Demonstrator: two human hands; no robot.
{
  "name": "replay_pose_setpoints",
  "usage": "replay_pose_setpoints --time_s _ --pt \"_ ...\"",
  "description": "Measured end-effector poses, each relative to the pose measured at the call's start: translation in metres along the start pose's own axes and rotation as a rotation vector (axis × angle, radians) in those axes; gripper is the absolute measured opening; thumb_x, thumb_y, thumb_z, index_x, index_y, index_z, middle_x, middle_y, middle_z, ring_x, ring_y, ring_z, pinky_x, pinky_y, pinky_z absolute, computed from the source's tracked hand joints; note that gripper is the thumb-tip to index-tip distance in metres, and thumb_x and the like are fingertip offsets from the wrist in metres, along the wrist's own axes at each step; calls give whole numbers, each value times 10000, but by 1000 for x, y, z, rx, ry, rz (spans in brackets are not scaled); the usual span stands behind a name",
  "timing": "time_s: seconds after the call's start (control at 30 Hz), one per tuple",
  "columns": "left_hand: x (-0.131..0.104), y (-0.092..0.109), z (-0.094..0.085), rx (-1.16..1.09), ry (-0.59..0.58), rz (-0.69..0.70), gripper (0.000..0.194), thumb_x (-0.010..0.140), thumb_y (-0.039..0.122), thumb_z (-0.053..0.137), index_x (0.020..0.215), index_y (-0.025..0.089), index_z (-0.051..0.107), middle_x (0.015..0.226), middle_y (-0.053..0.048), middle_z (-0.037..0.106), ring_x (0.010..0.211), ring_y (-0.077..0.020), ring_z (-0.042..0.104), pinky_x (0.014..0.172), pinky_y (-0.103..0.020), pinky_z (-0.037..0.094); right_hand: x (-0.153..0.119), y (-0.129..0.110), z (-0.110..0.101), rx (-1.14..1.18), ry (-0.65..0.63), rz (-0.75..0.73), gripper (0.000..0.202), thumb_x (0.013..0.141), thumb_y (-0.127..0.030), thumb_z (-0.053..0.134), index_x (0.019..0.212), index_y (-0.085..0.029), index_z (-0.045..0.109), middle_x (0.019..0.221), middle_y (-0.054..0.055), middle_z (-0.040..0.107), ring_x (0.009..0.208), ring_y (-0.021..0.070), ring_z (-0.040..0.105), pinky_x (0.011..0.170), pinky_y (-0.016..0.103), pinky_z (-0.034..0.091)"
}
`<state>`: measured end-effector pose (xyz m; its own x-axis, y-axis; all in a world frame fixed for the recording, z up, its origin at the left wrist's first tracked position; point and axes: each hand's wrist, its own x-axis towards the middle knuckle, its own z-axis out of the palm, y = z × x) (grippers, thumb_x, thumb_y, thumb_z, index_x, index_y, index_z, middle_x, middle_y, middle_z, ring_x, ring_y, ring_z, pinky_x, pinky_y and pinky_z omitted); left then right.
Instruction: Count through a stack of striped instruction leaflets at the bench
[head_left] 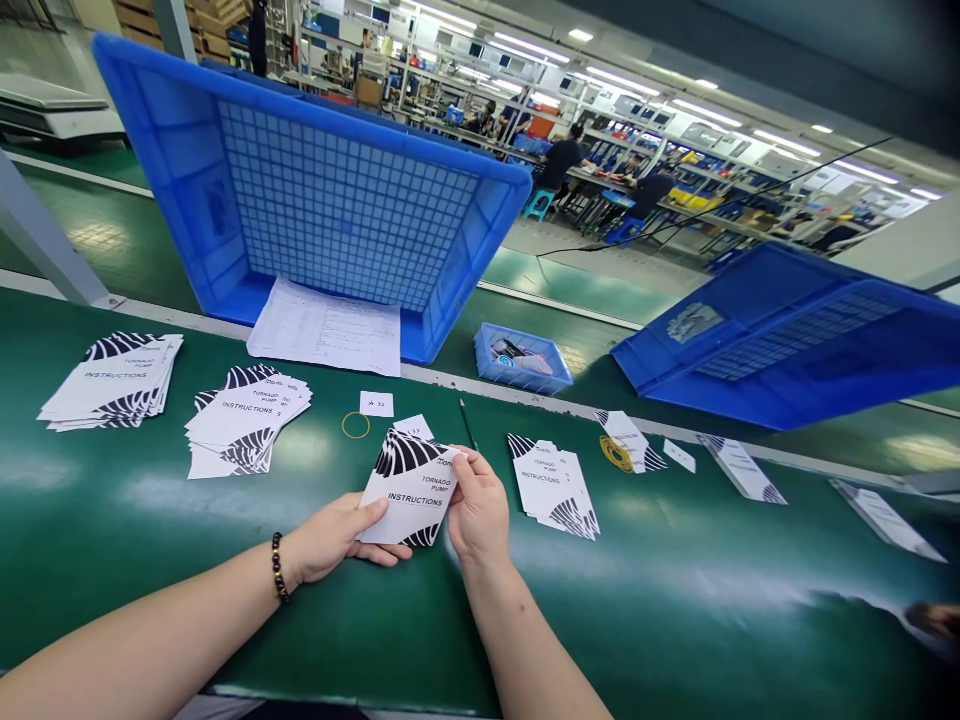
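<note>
A stack of instruction booklets, white with black curved stripes and "TORNADO PUMP INSTRUCTIONS" printed on top, is held above the green table. My left hand grips its left side, thumb on the cover and fingers beneath. At the upper right corner, my right hand pinches the edge between thumb and fingers. Just behind the stack lie a small white slip, another handwritten slip, a yellow rubber band and a dark pencil.
Booklet piles lie left, centre-left and right. Yellow rubber bands sit farther right. Behind stand a tilted blue crate with printed sheets, a small blue basket and another blue crate. A person's hand shows at right.
</note>
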<state>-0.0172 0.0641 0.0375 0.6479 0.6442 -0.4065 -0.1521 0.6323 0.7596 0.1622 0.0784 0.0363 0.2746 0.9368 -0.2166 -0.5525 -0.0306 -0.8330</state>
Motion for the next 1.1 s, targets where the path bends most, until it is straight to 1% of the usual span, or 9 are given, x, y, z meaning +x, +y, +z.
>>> replay_pose_setpoints --time_s 0.1,0.23,0.33,0.43,0.5,0.63,0.83,1.0,1.1 --pt "1 -1 0 37 27 1 537 816 506 553 1132 72 534 1040 -219 640 874 -276 659 767 -355 530 -1 0 1 -2 -16 -6 213 685 -322 741 751 -169 608 694 -4 633 610 115 573 570 227 465" --pt "3 -1 -1 93 40 17 524 829 509 530 1109 67 549 1002 -217 653 816 -260 673 703 -324 542 -1 -1 0 -17 -27 -27 224 696 -360 727 752 -170 624 684 -3 621 605 115 559 552 222 448" --pt "3 -1 -1 128 44 24 518 828 511 529 1082 61 563 962 -210 666 782 -247 678 661 -297 541 0 -1 -2 -47 8 -55 247 693 -391 722 697 -163 628 640 -6 595 574 111 533 529 224 432" --pt "3 -2 -1 156 48 27 515 832 513 520 1065 56 562 878 -189 687 750 -232 681 630 -274 535 2 -1 -4 -67 43 -58 268 676 -387 732 620 -157 605 585 -15 560 532 104 501 509 226 420" --pt "3 -2 -1 169 53 24 520 828 517 522 1064 55 554 865 -183 691 736 -229 682 625 -274 535 1 -2 -3 -66 47 -49 271 660 -378 742 604 -155 600 571 -18 551 521 103 494 503 227 418" --pt "3 -1 0 182 61 18 523 828 517 522 1061 49 544 855 -183 695 713 -223 684 615 -268 534 0 -4 -1 -38 38 -17 242 640 -360 757 640 -154 631 599 -9 587 553 110 525 529 226 435" --pt "1 1 2 195 65 28 530 832 527 508 1028 38 558 758 -170 699 647 -204 677 582 -252 527 1 -4 -3 -67 -14 -9 233 680 -369 719 765 -157 679 739 40 666 640 153 587 597 269 470" --pt "1 0 2 200 59 40 541 833 541 493 1016 36 557 710 -161 696 593 -188 665 551 -244 521 3 -4 -4 -46 -30 13 223 675 -352 725 789 -168 674 738 28 667 640 138 581 604 254 461" --pt "1 -1 2 206 61 48 544 825 550 500 1010 41 557 715 -160 697 599 -188 665 547 -242 518 3 -3 -5 -55 0 22 215 653 -342 748 725 -166 647 666 -1 629 585 114 543 551 226 430"
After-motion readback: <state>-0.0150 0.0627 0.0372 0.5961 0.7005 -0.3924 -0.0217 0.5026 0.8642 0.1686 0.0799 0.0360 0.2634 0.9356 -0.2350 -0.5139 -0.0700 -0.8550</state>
